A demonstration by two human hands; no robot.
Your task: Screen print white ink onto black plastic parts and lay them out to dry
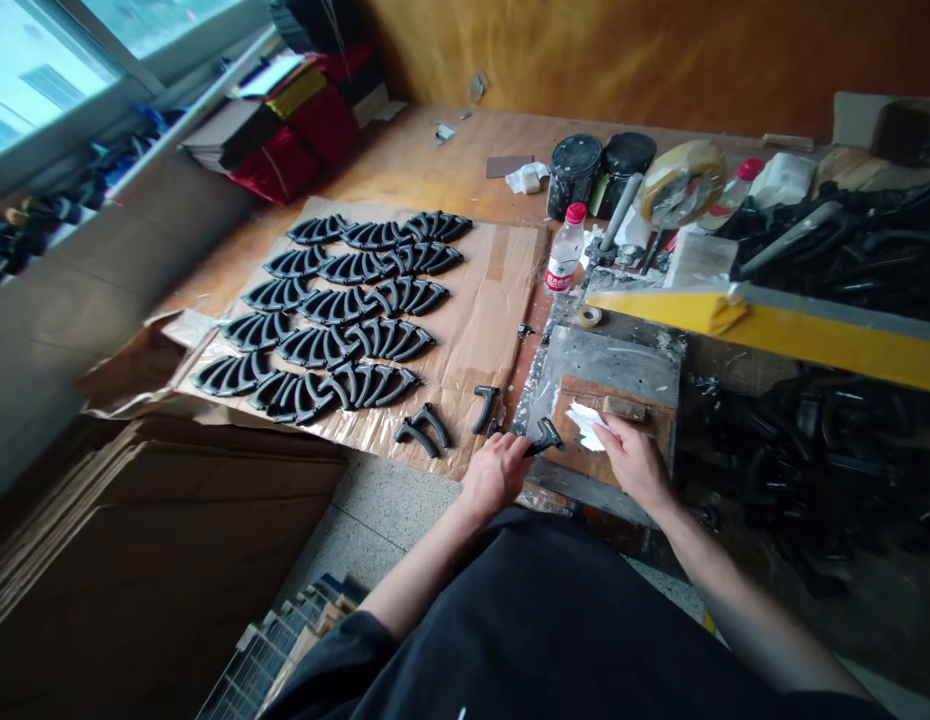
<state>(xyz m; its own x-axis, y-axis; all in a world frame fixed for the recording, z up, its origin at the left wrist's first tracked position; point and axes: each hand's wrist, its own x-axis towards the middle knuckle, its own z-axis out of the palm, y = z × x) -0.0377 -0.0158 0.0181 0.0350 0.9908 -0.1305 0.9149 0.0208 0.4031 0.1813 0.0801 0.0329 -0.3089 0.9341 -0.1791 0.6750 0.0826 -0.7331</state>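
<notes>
My left hand (496,472) is closed around one end of a curved black handle-like part (546,438); its wider end sticks out to the right. Between the fingers of my right hand (636,458) is a crumpled white tissue (587,425), held over a brown wooden board (577,455). A small wooden block (624,407) lies at the board's far side, close to my right fingers. Left of my left hand, a loose black part (485,408) and a pair of similar parts (424,430) rest on the cardboard sheet (487,330). Several rows of the same parts (337,325) are laid out farther back.
A red-capped bottle (564,250), black cans (574,175) and a large tape roll (682,183) stand behind the work board. To the right, black parts (825,440) are heaped beyond a yellow strip (795,325). Stacked cardboard (157,540) stands at lower left.
</notes>
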